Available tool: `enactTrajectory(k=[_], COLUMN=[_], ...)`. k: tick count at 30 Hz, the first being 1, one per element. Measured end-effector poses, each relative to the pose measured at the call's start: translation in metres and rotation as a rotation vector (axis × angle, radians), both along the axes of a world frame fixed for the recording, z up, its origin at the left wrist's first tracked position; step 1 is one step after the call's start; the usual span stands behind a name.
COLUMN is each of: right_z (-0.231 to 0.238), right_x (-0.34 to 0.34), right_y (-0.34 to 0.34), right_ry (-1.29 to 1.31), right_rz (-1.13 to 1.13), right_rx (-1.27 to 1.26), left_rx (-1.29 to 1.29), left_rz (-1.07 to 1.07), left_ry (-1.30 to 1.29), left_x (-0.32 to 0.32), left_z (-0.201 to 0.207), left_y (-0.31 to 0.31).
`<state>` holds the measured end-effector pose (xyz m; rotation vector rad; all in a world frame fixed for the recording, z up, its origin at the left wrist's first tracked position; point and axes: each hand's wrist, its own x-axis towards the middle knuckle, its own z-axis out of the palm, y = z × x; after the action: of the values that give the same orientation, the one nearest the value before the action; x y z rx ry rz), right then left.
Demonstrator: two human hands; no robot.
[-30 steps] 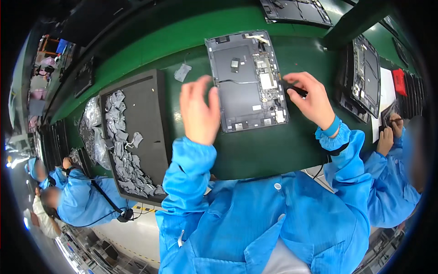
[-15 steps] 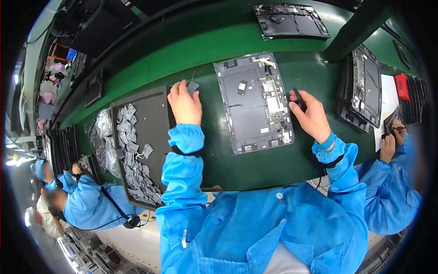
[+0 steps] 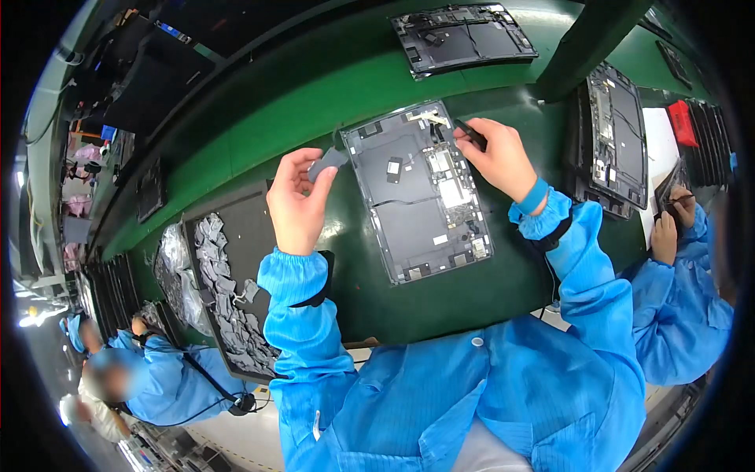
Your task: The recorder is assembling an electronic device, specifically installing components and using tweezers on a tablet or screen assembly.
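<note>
An open dark-grey laptop or tablet shell (image 3: 401, 228) lies on the green bench before me, a circuit board (image 3: 451, 189) along its right side. A small dark part with a light label (image 3: 394, 170) rests inside the shell. Left of its upper left corner, my left hand (image 3: 300, 197) pinches a small flat grey piece (image 3: 327, 164) between thumb and fingers. My right hand (image 3: 503, 160) grips a slim black hand tool (image 3: 472, 135) at the shell's upper right edge. The tool's tip is too small to make out.
A black tray (image 3: 259, 200) with many similar grey pieces (image 3: 212, 259) stands left. Another opened shell (image 3: 464, 43) lies at the back. Stacked shells (image 3: 617, 141) and a green post (image 3: 590, 47) stand right. A co-worker's hands (image 3: 668, 224) work at far right; people sit left.
My left hand has lifted the grey piece from beside the tray and turned it upward. My right hand has moved up along the shell's right side, with the tool still held.
</note>
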<state>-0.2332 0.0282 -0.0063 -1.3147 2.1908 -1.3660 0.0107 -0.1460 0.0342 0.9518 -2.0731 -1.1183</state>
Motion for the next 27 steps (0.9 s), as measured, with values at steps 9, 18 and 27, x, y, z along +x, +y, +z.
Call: enactTrajectory(k=[9, 18, 27], right_z=[-0.005, -0.011, 0.011], right_x=[0.005, 0.003, -0.02], right_y=[-0.009, -0.008, 0.017], right_ry=[0.054, 0.003, -0.67], right_rz=[0.007, -0.044, -0.12], right_rx=[0.083, 0.05, 0.061], left_rx=[0.235, 0.074, -0.132], left_rz=[-0.264, -0.421, -0.498], left_ry=[0.146, -0.129, -0.124], left_x=[-0.052, -0.117, -0.135], left_z=[0.015, -0.017, -0.044], left_y=[0.002, -0.002, -0.004])
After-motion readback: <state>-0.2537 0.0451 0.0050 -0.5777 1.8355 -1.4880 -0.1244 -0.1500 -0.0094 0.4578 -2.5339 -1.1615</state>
